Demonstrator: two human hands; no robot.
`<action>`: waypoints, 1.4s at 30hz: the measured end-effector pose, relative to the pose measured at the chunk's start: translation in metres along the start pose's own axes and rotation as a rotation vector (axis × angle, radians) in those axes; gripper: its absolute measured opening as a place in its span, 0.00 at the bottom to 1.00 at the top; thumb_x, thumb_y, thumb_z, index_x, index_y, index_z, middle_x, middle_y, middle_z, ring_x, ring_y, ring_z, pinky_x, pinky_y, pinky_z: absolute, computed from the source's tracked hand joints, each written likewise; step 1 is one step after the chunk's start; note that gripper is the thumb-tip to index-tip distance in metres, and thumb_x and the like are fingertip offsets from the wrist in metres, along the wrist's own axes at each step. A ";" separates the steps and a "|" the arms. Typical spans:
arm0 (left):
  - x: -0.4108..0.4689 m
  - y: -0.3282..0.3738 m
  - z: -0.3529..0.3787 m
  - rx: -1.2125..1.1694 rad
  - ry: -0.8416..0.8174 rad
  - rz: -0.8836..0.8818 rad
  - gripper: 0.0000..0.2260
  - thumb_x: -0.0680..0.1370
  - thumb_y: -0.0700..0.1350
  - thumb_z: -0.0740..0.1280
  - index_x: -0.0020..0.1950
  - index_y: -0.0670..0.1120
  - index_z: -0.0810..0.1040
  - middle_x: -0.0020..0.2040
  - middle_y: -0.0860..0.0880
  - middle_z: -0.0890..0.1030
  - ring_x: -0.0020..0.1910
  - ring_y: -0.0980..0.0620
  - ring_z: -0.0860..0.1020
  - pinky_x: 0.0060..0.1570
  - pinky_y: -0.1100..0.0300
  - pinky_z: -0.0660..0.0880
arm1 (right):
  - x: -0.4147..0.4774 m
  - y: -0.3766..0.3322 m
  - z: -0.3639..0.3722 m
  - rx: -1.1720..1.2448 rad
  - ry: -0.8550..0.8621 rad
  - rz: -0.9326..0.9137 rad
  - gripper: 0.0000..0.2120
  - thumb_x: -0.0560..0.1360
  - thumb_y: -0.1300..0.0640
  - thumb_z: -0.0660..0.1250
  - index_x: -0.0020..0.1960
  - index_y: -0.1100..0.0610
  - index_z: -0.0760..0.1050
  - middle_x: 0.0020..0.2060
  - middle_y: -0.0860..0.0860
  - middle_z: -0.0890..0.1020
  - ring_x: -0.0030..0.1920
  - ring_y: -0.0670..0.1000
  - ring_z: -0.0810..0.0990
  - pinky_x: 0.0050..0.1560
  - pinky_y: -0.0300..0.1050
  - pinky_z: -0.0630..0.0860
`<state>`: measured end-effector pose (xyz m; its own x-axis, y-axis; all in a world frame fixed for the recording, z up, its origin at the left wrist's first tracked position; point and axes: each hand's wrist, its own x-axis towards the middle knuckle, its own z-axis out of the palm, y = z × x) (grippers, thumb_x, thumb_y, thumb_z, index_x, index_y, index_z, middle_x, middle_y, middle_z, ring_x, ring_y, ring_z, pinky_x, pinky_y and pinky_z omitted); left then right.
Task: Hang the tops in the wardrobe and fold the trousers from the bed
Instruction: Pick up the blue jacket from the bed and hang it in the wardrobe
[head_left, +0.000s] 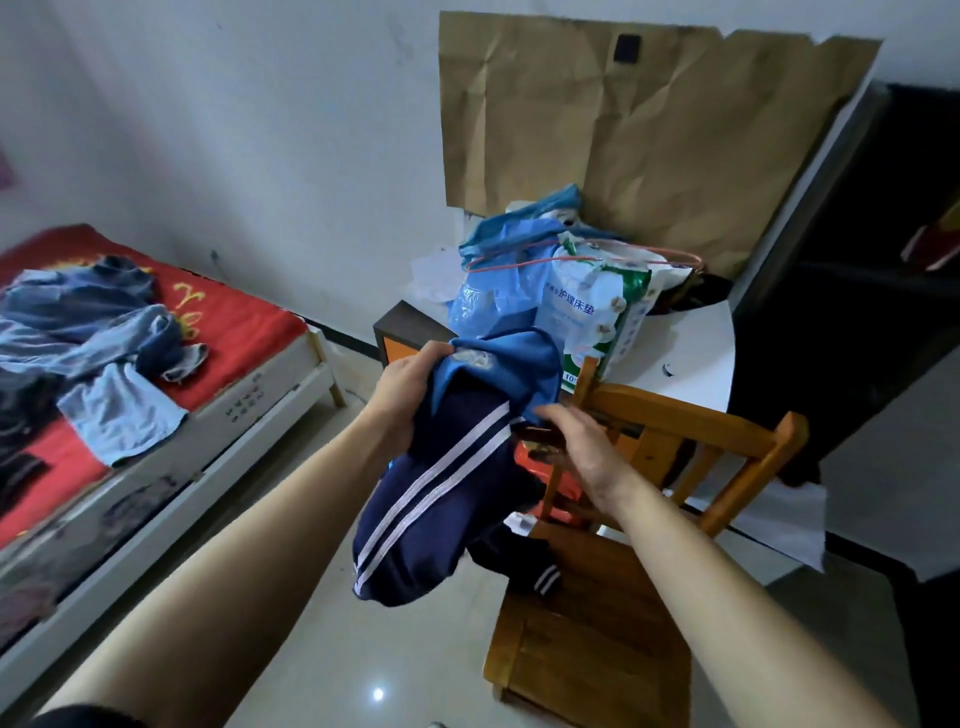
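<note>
Got a navy top (447, 499) bunched up dead centre of the frame, two white stripes down it, lighter blue at the upper end. Gripping that blue end with the left hand (410, 387), fingers curled into the cloth. Right hand (582, 447) just right of it, fingers straight and loose, tips touching the blue edge, not gripping anything. Hangs above a wooden chair (675, 421) at lower right, one dark striped end down on the seat. Behind the chair, blue bags (498, 291) and a white-green pack (597, 312) piled on a small cabinet (405, 332), brown paper (649, 130) on the wall up top. Over at the left edge, bed (244, 322) with a red cover, heap of blue clothes (93, 332) on it. Shiny floor (363, 649) below.
</note>
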<state>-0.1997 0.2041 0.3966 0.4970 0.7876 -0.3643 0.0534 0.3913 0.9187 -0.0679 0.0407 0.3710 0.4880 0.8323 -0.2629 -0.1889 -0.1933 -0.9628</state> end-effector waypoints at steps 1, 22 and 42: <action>-0.006 0.000 0.001 0.027 0.023 0.034 0.15 0.70 0.54 0.73 0.45 0.42 0.85 0.45 0.40 0.85 0.43 0.44 0.82 0.52 0.49 0.79 | 0.000 -0.002 -0.004 -0.013 -0.023 -0.010 0.10 0.82 0.54 0.62 0.56 0.54 0.80 0.48 0.48 0.86 0.49 0.47 0.84 0.50 0.42 0.79; -0.160 -0.058 -0.130 0.216 0.412 0.233 0.08 0.73 0.43 0.76 0.44 0.40 0.80 0.38 0.47 0.83 0.37 0.51 0.79 0.38 0.59 0.76 | 0.047 -0.002 0.100 -0.225 -0.248 0.140 0.17 0.79 0.68 0.52 0.53 0.56 0.77 0.51 0.61 0.80 0.45 0.55 0.79 0.37 0.40 0.80; -0.282 -0.076 -0.415 0.658 0.704 0.080 0.21 0.77 0.41 0.68 0.69 0.51 0.69 0.58 0.43 0.76 0.54 0.49 0.77 0.56 0.51 0.78 | -0.093 -0.058 0.423 0.062 -0.838 0.190 0.20 0.72 0.73 0.50 0.53 0.59 0.74 0.35 0.55 0.77 0.32 0.49 0.79 0.40 0.42 0.77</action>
<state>-0.7034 0.1504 0.3663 -0.1007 0.9891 -0.1079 0.6229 0.1472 0.7683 -0.4624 0.1943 0.4774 -0.3420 0.9024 -0.2621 -0.2622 -0.3595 -0.8956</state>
